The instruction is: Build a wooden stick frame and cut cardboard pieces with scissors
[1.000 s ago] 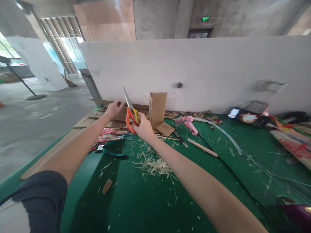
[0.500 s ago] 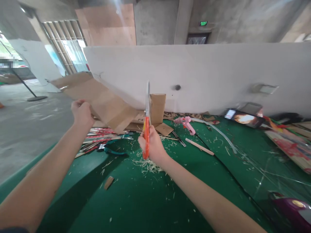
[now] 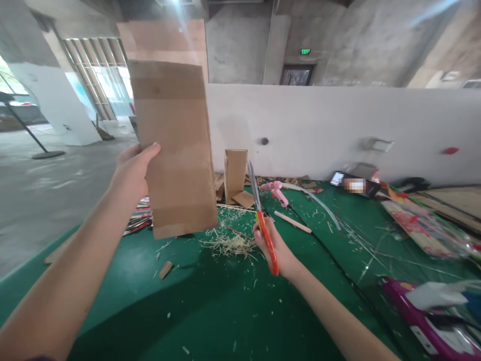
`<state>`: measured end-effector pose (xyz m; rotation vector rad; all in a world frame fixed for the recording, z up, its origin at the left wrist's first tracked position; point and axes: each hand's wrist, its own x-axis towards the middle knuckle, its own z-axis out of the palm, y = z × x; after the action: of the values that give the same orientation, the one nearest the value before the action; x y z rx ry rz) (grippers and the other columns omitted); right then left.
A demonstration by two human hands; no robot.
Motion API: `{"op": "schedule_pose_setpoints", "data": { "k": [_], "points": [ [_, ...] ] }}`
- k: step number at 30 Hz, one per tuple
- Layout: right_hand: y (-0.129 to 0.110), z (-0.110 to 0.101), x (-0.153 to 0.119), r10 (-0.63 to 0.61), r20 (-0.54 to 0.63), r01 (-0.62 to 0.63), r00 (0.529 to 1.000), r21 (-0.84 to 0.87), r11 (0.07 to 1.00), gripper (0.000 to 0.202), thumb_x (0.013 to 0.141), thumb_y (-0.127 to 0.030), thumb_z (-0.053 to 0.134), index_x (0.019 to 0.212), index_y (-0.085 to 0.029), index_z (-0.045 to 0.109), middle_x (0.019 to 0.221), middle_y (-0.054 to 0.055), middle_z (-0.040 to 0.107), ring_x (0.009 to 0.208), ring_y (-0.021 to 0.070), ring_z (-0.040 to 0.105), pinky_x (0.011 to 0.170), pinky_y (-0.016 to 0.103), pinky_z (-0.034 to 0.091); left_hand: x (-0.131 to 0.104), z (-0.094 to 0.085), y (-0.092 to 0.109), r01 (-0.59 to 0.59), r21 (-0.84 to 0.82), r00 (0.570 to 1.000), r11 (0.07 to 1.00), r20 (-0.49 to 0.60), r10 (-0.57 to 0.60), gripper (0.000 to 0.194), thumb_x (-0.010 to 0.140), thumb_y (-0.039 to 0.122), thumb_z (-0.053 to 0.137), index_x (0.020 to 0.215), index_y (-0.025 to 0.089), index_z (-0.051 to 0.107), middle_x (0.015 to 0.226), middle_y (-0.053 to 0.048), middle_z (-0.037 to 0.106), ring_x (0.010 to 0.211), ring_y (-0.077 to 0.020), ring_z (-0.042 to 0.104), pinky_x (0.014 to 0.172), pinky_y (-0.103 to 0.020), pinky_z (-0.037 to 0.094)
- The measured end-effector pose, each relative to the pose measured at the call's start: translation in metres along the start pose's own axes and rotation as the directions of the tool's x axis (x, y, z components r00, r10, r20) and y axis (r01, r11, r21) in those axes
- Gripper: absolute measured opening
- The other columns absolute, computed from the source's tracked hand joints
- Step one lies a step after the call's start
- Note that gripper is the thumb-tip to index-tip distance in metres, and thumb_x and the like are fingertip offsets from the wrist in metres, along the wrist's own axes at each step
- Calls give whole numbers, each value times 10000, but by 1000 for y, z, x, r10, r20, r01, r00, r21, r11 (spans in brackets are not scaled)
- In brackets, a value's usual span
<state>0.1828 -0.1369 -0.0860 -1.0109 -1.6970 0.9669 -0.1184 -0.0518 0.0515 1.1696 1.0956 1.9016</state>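
Note:
My left hand (image 3: 136, 168) grips a tall rectangular piece of cardboard (image 3: 178, 145) by its left edge, thumb on the face toward me. The sheet is held up nearly upright above the green table (image 3: 210, 311). In my right hand (image 3: 276, 245) is a pair of scissors (image 3: 263, 220) with orange handles, its blades pointing up and away and looking closed. The scissors are apart from the cardboard, to its right. Beyond them a small upright cardboard piece (image 3: 236, 173) stands near the white wall. A pile of thin shavings (image 3: 231, 244) lies between my hands.
A pink glue gun (image 3: 276, 191) with a black cord lies right of centre, near a pale stick (image 3: 292, 222). A purple device (image 3: 417, 311) sits at the lower right. A phone-like screen (image 3: 355, 184) leans by the wall. A cardboard scrap (image 3: 166, 269) lies at the front.
The cardboard has been turned from a slanted, tilted position to upright, facing me. My right hand with the scissors has moved right and slightly lower. The view has shifted a little.

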Motion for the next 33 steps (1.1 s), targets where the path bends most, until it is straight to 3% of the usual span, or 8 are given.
{"op": "schedule_pose_setpoints", "data": {
  "k": [3, 6, 12, 19, 22, 27, 33],
  "points": [
    [2, -5, -2, -31, 39, 32, 999, -30, 999, 332, 874, -531, 431, 986, -219, 407, 909, 21, 459, 722, 139, 458, 650, 294, 450, -15, 20, 9, -16, 82, 996, 997, 94, 9, 357, 652, 340, 737, 952, 164, 657, 950, -74, 678, 794, -216, 640, 628, -335, 547],
    [8, -7, -1, -39, -3, 39, 999, -41, 998, 377, 870, -561, 414, 1018, -215, 410, 967, 41, 450, 797, 158, 465, 709, 313, 455, -28, 31, 12, -44, 159, 980, 986, 200, 11, 345, 669, 368, 722, 927, 149, 657, 907, -67, 678, 779, -198, 633, 616, -283, 523],
    [11, -8, -1, -71, 13, 71, 997, -25, 997, 382, 894, -556, 349, 1079, -225, 388, 1027, 61, 437, 887, 183, 466, 738, 327, 462, -34, 37, 3, -100, 287, 951, 953, 311, 6, 324, 688, 390, 699, 921, 182, 616, 896, -52, 673, 760, -203, 634, 602, -282, 508],
    [14, -20, 1, -19, -2, 18, 1000, -252, 968, 411, 826, -556, 485, 1043, -209, 441, 945, 43, 465, 876, 203, 463, 772, 381, 447, -32, 39, -2, -219, 354, 911, 909, 407, 61, 316, 711, 396, 663, 938, 201, 562, 849, -44, 679, 733, -207, 647, 601, -289, 527],
    [18, -30, 5, -2, -30, -7, 1000, -294, 956, 435, 815, -579, 480, 1026, -200, 452, 928, 41, 474, 839, 194, 466, 762, 383, 452, -26, 34, -6, -162, 370, 884, 915, 466, -32, 381, 712, 399, 660, 1019, 203, 548, 942, -67, 677, 807, -239, 655, 641, -334, 547],
    [16, -47, 11, 14, -42, -22, 999, -207, 978, 452, 846, -622, 373, 986, -201, 462, 929, 51, 486, 815, 190, 490, 720, 368, 480, -17, 23, -19, 28, 386, 716, 922, 636, -288, 578, 690, 339, 685, 1228, 270, 485, 1177, -101, 610, 1050, -288, 596, 797, -412, 538],
    [15, -62, 12, 16, 30, -9, 999, -218, 976, 404, 861, -582, 397, 986, -211, 500, 936, 50, 513, 865, 202, 513, 749, 377, 495, -8, 12, -13, 6, 438, 712, 899, 629, -311, 576, 613, 287, 749, 1163, 261, 582, 1079, -97, 665, 1004, -300, 623, 742, -377, 554]
  ]
}}
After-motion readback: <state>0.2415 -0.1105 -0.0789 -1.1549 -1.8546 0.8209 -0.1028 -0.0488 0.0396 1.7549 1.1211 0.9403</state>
